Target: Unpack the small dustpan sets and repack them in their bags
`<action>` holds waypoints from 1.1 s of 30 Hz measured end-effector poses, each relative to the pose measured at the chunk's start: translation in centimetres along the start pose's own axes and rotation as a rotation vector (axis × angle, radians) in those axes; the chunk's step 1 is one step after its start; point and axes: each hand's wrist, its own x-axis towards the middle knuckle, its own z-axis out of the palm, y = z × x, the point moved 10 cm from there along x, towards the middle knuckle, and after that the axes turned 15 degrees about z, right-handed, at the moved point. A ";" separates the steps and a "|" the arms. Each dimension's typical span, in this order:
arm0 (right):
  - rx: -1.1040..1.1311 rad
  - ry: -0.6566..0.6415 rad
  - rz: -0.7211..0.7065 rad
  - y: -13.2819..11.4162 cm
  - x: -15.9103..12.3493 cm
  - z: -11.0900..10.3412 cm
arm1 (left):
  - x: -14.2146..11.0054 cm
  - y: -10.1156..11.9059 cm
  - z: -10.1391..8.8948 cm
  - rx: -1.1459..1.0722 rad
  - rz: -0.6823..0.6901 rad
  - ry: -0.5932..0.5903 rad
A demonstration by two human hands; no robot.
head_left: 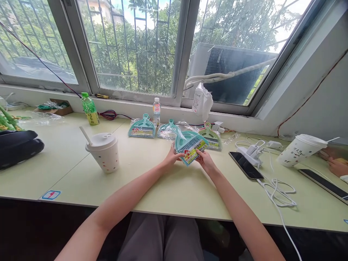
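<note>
Between my two hands, a little above the table, is a teal mini dustpan and brush set [188,139] in clear wrapping with a yellow printed label. My left hand [173,156] grips its left side, and my right hand [206,161] has the thumb on the label at the lower right. Behind it, another teal dustpan set [141,127] sits at the back of the table, with a partly hidden dustpan set [165,129] beside it. A green and pink dustpan set [212,136] stands just behind the right of the held one.
A white paper cup [104,154] with a straw stands to the left, behind it a green bottle [90,110]. Right of my hands lie a phone [246,165], a power strip [251,154] and loose white cables [280,192]. Another person's hand [337,166] shows at the far right.
</note>
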 end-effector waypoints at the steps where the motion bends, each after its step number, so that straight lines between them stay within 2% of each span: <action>1: -0.004 0.002 -0.008 -0.1 0.0 -0.1 | -0.1 0.1 0.2 -0.007 0.001 -0.012; 7: 0.004 -0.025 -0.063 -0.9 -0.4 0.2 | -0.2 -0.5 1.4 -0.225 -0.066 -0.117; 12: 0.015 -0.015 -0.103 -1.2 -0.7 0.6 | -0.6 -1.0 1.5 -0.275 -0.154 -0.172; 14: 0.012 -0.020 -0.118 -1.4 -0.9 0.8 | -1.8 -1.1 3.3 -0.296 -0.246 -0.327; 17: -0.009 -0.059 -0.124 -1.5 -1.4 1.5 | -4.9 -1.0 6.1 -0.325 -0.401 -0.692; 18: -0.012 -0.070 -0.126 -1.5 -1.5 1.7 | -5.5 -0.9 6.4 -0.329 -0.417 -0.764; 19: -0.008 -0.071 -0.130 -1.5 -1.6 1.8 | -5.6 -0.8 6.3 -0.327 -0.410 -0.788; 20: 0.003 -0.060 -0.136 -1.5 -1.6 1.8 | -5.2 -0.7 5.9 -0.323 -0.387 -0.772; 22: 0.038 -0.019 -0.154 -1.6 -1.5 1.3 | -3.6 -0.4 4.7 -0.305 -0.302 -0.650; 25: 0.090 0.053 -0.187 -1.7 -1.0 0.1 | -1.0 0.2 2.8 -0.306 -0.127 -0.335; 27: 0.109 0.077 -0.201 -1.7 -0.8 -0.3 | -0.6 0.3 2.6 -0.336 -0.064 -0.173; 28: 0.117 0.088 -0.204 -1.6 -0.8 -0.5 | -0.8 -0.1 3.1 -0.352 -0.072 -0.146; 29: 0.123 0.097 -0.203 -1.6 -0.8 -0.6 | -1.3 -0.6 4.0 -0.359 -0.111 -0.166; 31: 0.135 0.111 -0.204 -1.6 -0.9 -0.7 | -2.7 -1.9 6.0 -0.352 -0.213 -0.277; 33: 0.150 0.107 -0.229 -2.1 -1.2 -0.7 | -3.8 -2.5 7.1 -0.352 -0.274 -0.370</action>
